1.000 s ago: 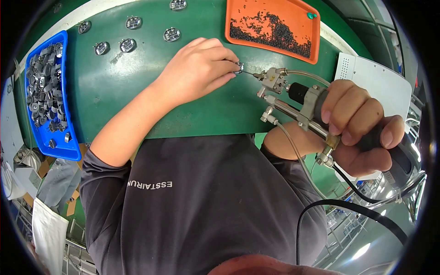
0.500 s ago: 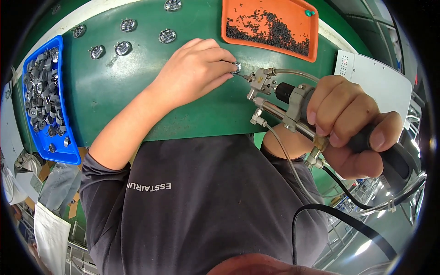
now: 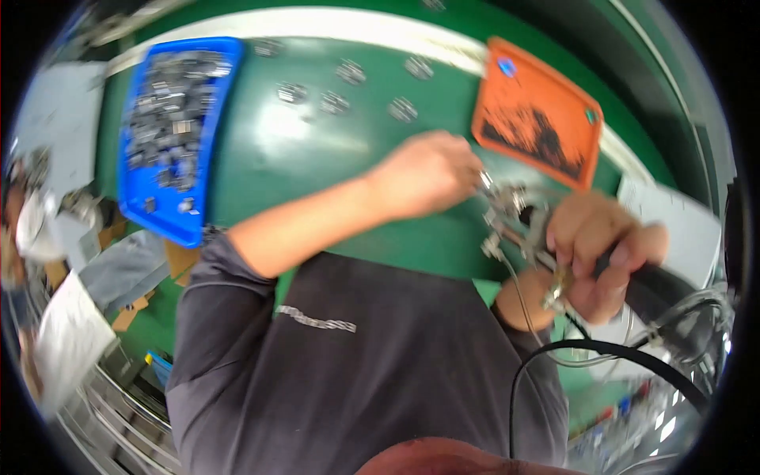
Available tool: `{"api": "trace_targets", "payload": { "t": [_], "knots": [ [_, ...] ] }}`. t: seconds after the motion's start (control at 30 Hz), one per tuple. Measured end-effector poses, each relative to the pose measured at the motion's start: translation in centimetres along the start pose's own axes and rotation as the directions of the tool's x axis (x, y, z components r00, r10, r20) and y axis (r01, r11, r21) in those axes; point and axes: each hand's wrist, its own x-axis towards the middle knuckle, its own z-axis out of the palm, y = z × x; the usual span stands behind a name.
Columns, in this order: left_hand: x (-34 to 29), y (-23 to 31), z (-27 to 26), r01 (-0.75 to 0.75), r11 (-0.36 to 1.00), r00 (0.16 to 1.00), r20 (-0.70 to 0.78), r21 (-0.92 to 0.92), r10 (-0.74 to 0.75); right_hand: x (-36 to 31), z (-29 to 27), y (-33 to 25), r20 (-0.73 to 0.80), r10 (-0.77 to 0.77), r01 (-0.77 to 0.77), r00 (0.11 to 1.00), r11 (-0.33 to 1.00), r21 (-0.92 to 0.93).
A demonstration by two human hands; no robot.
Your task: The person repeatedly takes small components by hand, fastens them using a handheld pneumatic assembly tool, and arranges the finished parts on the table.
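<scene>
Right of the surface's [image 3: 265,178] middle, the left hand [image 3: 438,176] pinches a small shiny part [image 3: 485,181], probably light, stiff, slippery, best held by its edges; the right hand [image 3: 595,249] clasps a metal tool [image 3: 538,235].

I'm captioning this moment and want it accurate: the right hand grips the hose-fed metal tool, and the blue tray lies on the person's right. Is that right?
Not quite: the blue tray lies on the person's left, as the head view shows. The rest stands: the right hand grips the hose-fed metal tool.
</scene>
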Motion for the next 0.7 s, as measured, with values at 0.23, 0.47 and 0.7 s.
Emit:
{"api": "trace_targets", "payload": {
  "t": [0.23,0.47,0.7],
  "knots": [
    [-1.0,1.3,-4.4,0.048,0.962,0.999,-0.019,0.269,-0.045,-2.3,-3.7,-2.2,-0.077,-0.257,0.261,0.963,0.964,0.052],
    [-12.4,-3.3,-23.0,0.595,0.378,0.803,-0.506,0.71,-0.314,-1.6,-4.1,-1.7,-0.08,-0.282,0.282,0.956,0.959,-0.012],
    [-3.4,-5.5,-19.5,0.435,0.569,0.871,-0.486,0.698,-0.071,-1.9,-4.9,-2.0,-0.068,-0.276,0.275,0.959,0.961,-0.029]
  ]
}}
